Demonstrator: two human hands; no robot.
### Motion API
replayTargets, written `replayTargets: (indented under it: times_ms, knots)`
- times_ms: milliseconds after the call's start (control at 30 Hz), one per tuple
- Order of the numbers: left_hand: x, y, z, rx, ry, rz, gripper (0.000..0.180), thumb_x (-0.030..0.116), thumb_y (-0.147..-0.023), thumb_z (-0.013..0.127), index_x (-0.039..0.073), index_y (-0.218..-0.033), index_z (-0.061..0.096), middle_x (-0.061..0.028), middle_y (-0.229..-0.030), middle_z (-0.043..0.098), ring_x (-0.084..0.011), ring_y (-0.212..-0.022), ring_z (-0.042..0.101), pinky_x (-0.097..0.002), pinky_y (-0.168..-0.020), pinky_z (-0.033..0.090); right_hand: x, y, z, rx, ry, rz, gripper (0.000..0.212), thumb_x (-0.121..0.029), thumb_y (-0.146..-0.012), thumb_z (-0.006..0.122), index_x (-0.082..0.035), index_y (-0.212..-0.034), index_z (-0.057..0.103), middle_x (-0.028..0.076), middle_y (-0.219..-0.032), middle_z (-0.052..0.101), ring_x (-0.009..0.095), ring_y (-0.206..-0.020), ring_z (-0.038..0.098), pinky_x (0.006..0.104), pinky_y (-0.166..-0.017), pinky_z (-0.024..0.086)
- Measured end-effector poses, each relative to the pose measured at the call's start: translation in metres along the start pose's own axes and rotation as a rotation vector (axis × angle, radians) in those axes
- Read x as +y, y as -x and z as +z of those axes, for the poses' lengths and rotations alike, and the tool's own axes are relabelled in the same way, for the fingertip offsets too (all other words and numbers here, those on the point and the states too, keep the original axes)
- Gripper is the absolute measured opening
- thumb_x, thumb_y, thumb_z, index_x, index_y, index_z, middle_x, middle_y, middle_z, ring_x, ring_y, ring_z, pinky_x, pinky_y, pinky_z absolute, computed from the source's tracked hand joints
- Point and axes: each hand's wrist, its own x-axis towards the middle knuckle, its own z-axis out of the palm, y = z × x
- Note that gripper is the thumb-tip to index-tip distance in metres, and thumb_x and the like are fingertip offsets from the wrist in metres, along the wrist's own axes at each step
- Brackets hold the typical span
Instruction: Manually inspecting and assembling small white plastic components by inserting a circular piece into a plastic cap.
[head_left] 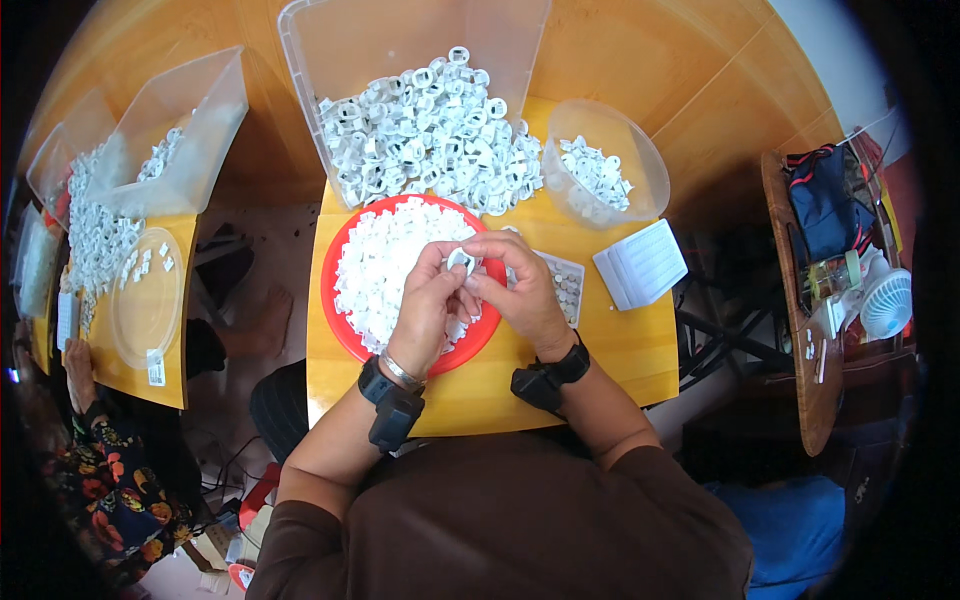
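Between the fingertips of both hands is a small round white plastic part [459, 258] with a dark spot on it. My left hand [425, 308] is closed on it from the left, thumb and fingers pinched together. My right hand [527, 292] meets it from the right, also pinching; anything else between the fingers is too small to make out. Both hands are over a round red tray [336, 313] heaped with small white plastic pieces [385, 255]. Partly behind my right hand lies a white tray [570, 268] with rows of small round items.
At the back, a tipped clear bin [415, 25] spills many round white parts [430, 130]. Right of it stands a clear tub [655, 165] of white pieces, with a white box [640, 262] in front. On the left, another person's hand [78, 370] rests at a second table. A small fan [885, 305] stands far right.
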Motion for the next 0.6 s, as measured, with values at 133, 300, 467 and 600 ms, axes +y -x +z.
replayTargets:
  times_ms: [133, 300, 467, 600]
  knots:
    - [-0.004, -0.002, 0.001, 0.053, -0.075, 0.053, 0.022, 0.013, -0.096, 0.044, 0.006, -0.116, 0.049, -0.0067, -0.082, 0.061, -0.0121, -0.060, 0.057, -0.0224, -0.053, 0.046, -0.011, -0.002, 0.001, 0.052, 0.066, -0.053, 0.037, 0.000, -0.072, 0.070, -0.004, -0.107, 0.064, 0.010, -0.105, 0.062, 0.025, -0.099, 0.060, 0.0337, -0.087, 0.048]
    - [0.000, 0.000, 0.003, 0.044, -0.008, 0.018, 0.018, 0.008, -0.096, 0.043, 0.002, -0.110, 0.051, -0.0053, -0.080, 0.060, -0.0103, -0.065, 0.058, -0.0216, -0.058, 0.046, 0.000, -0.002, -0.003, 0.097, 0.244, -0.142, 0.034, 0.000, -0.069, 0.072, -0.004, -0.102, 0.066, 0.010, -0.097, 0.063, 0.026, -0.090, 0.059, 0.0349, -0.078, 0.049]
    - [0.001, -0.001, 0.000, 0.020, 0.080, -0.013, 0.019, 0.009, -0.096, 0.044, 0.000, -0.111, 0.052, -0.0082, -0.084, 0.062, -0.0130, -0.068, 0.061, -0.0231, -0.060, 0.049, 0.001, 0.001, -0.004, 0.149, 0.190, -0.125, 0.029, -0.001, -0.070, 0.073, -0.005, -0.098, 0.067, 0.008, -0.089, 0.064, 0.025, -0.081, 0.060, 0.0341, -0.072, 0.048]
    - [0.001, -0.004, -0.002, 0.014, 0.171, -0.008, 0.019, 0.010, -0.097, 0.043, -0.001, -0.109, 0.051, -0.0120, -0.087, 0.063, -0.0155, -0.068, 0.062, -0.0252, -0.062, 0.052, 0.005, 0.002, -0.008, 0.121, 0.182, -0.117, 0.024, -0.001, -0.074, 0.070, -0.005, -0.097, 0.067, 0.009, -0.086, 0.065, 0.025, -0.079, 0.060, 0.0330, -0.070, 0.048]
